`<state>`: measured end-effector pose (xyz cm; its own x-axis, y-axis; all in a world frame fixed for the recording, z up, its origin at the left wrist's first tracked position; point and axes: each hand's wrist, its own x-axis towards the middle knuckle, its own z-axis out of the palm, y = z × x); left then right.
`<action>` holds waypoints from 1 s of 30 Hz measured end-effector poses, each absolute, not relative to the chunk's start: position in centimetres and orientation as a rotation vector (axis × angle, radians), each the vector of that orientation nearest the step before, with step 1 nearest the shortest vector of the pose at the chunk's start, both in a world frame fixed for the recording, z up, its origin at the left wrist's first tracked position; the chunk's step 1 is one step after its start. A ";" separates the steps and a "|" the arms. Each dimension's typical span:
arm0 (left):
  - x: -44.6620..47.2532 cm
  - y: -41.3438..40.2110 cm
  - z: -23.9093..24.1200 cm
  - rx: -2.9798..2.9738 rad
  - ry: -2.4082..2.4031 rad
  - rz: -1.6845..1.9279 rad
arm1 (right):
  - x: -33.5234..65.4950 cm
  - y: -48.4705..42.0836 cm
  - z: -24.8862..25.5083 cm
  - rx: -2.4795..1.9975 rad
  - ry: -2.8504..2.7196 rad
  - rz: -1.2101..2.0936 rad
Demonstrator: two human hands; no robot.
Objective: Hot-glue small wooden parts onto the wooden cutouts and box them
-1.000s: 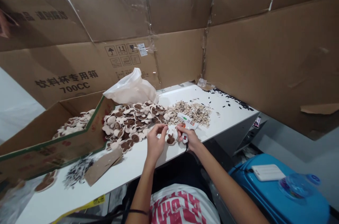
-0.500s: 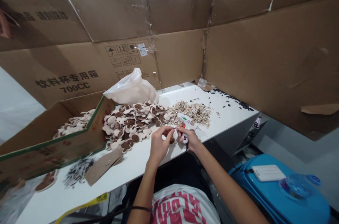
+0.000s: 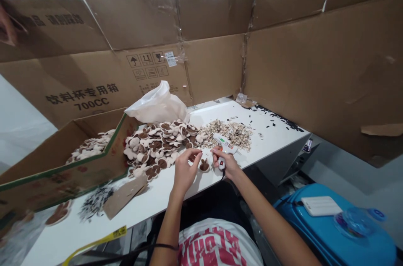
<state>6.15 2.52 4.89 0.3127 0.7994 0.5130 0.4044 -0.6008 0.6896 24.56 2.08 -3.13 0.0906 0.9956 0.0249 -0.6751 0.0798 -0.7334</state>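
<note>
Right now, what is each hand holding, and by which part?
Right hand grips the glue gun by its handle. Left hand is curled beside the felt piece; whether it holds anything cannot be told.

Your left hand (image 3: 184, 171) and right hand (image 3: 228, 165) are hovering at the worktop's (image 3: 270, 131) near edge, with a single piece (image 3: 204, 166) lying between them. The glue gun (image 3: 223, 144) is sitting in your right hand, just before the chip heap (image 3: 236, 131). The piece pile (image 3: 157, 142) is lying left of that heap, with the bag (image 3: 157, 106) sitting behind it. The open box (image 3: 63, 173) is standing further left, holding more pieces. The cardboard wall (image 3: 214, 60) is standing behind and right.
</note>
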 end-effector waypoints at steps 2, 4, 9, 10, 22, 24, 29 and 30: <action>6.2 2.5 5.0 2.162 1.063 1.193 | 24.6 2.0 -3.1 -0.648 -0.631 1.379; 6.4 2.3 5.1 2.183 1.063 1.159 | 24.6 2.0 -3.0 -0.653 -0.636 1.379; 7.3 0.9 4.9 2.397 1.040 0.908 | 24.6 2.1 -2.9 -0.637 -0.572 1.341; 7.4 0.4 4.8 2.460 1.033 0.832 | 24.6 2.2 -2.9 -0.629 -0.551 1.325; 6.4 -1.4 3.6 2.572 1.174 0.597 | 24.7 2.5 -2.9 -0.610 -0.480 1.288; 6.5 -1.1 3.2 2.570 1.184 0.599 | 24.7 2.6 -3.0 -0.614 -0.485 1.289; 7.4 -0.5 2.5 2.641 1.177 0.587 | 24.9 2.7 -3.4 -0.635 -0.489 1.284; 7.6 -0.5 2.5 2.662 1.179 0.562 | 24.9 2.8 -3.5 -0.635 -0.490 1.282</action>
